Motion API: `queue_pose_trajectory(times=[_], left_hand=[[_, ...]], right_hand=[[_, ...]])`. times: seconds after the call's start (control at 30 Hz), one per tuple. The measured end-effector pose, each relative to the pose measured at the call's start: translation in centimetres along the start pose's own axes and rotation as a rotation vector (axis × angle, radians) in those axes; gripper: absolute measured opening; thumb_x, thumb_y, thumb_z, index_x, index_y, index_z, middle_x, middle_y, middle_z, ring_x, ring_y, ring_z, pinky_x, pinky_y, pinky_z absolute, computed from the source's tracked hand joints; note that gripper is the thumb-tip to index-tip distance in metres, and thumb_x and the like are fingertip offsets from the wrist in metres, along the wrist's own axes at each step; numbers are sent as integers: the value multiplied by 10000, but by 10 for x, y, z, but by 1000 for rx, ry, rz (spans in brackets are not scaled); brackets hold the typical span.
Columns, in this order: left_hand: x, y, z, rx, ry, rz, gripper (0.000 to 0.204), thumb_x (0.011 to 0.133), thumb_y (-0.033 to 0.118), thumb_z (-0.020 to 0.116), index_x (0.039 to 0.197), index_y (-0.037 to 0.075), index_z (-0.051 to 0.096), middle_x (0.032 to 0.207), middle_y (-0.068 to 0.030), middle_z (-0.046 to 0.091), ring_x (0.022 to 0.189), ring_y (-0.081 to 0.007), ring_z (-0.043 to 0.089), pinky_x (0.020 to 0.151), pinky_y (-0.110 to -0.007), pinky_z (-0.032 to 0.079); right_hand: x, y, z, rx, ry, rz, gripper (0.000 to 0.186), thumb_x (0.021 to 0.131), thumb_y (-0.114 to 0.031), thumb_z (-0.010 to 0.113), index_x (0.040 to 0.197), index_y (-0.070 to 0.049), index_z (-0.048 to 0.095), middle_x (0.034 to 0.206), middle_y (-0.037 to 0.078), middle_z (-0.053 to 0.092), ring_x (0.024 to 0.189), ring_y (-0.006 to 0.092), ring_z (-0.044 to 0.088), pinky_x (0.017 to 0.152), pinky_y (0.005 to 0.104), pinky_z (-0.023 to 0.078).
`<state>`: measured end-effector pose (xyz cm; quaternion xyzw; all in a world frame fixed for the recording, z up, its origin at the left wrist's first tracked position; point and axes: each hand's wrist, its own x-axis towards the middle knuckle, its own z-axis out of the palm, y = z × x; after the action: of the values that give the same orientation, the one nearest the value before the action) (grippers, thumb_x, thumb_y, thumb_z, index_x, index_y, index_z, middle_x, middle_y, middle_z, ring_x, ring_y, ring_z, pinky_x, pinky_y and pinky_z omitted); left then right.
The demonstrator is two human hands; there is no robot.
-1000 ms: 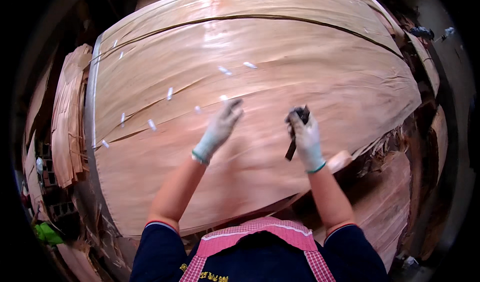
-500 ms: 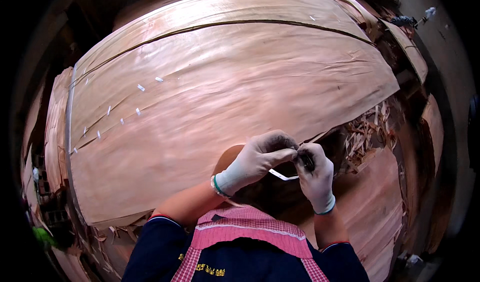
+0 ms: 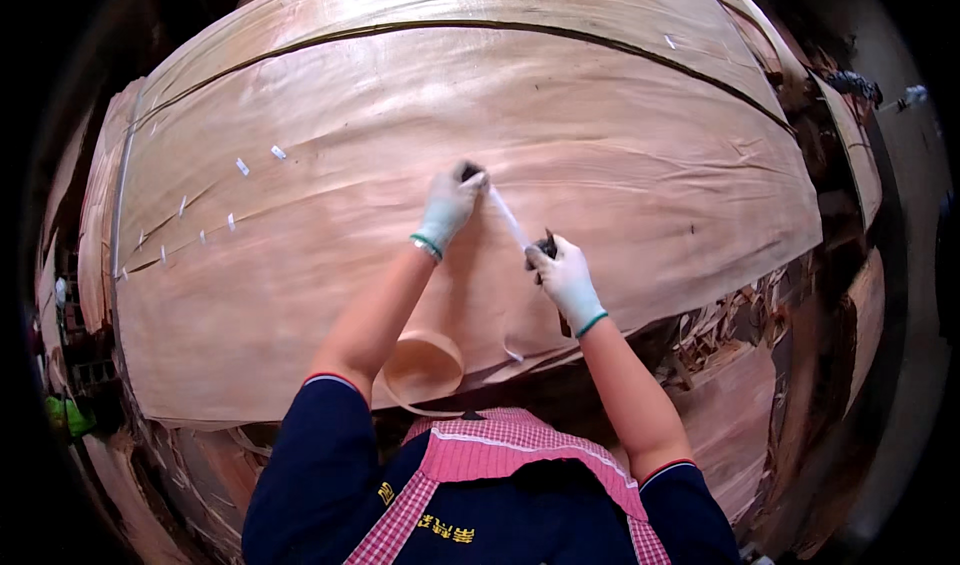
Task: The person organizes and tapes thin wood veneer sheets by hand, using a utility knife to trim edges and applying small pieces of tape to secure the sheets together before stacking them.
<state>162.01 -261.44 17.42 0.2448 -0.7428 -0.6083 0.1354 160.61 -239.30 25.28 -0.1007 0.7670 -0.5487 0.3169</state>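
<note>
A large sheet of pale reddish-brown wood veneer (image 3: 350, 265) lies before me. Over its middle, my left hand (image 3: 450, 205), in a white glove with dark-stained fingertips, pinches the far end of a strip of white tape (image 3: 510, 217). The strip runs straight and slanting down to my right hand (image 3: 568, 277), also gloved, whose closed fingers have its near end. A slim dark tool (image 3: 565, 322) shows below that hand; its kind is hard to make out. Beside my left forearm, a curled veneer strip (image 3: 425, 365) stands at the sheet's near edge.
Several short white tape pieces (image 3: 242, 167) stick to the sheet at the left. A dark gap (image 3: 440, 27) crosses its far part. Torn veneer scraps (image 3: 725, 330) pile up at the right, by another veneer sheet (image 3: 735, 390). A small curled white piece (image 3: 513, 353) lies near the front edge.
Both hands have moved from close together near the front edge to farther out over the sheet, and apart. The white tape is now stretched between them. My view has shifted slightly.
</note>
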Motion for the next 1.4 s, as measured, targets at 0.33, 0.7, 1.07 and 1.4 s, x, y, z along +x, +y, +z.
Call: queue_pose_trajectory(times=[0.33, 0.7, 1.07, 1.4], left_hand=[[59, 12, 44, 852, 242, 352, 367, 808, 274, 675, 1123, 109, 585, 1214, -88, 567, 1208, -308, 465, 1025, -453, 325], [-23, 34, -94, 475, 236, 242, 391, 949, 288, 575, 1232, 20, 544, 1147, -136, 622, 1022, -196, 580, 879, -311, 460], [-376, 45, 40, -188, -64, -788, 584, 951, 481, 497, 1270, -8, 505, 1288, -168, 493, 1198, -211, 480, 924, -360, 466], [-374, 14, 112, -66, 510, -439, 160, 954, 139, 482, 909, 16, 574, 798, -115, 640, 733, -194, 628, 663, -338, 523]], right_hand=[[97, 19, -8, 155, 73, 214, 153, 866, -145, 654, 786, -24, 606, 659, 50, 602, 527, 118, 504, 502, 270, 418], [45, -84, -220, -163, 240, -114, 157, 937, -219, 618, 996, -76, 645, 753, -87, 496, 608, 19, 386, 515, 184, 287], [-71, -5, -283, 17, 224, -133, 224, 934, -258, 618, 991, -42, 606, 767, -27, 477, 602, 49, 386, 522, 197, 287], [-145, 30, -353, 144, 193, -202, 235, 924, -255, 639, 1006, -37, 611, 736, -12, 563, 572, 48, 415, 517, 202, 303]])
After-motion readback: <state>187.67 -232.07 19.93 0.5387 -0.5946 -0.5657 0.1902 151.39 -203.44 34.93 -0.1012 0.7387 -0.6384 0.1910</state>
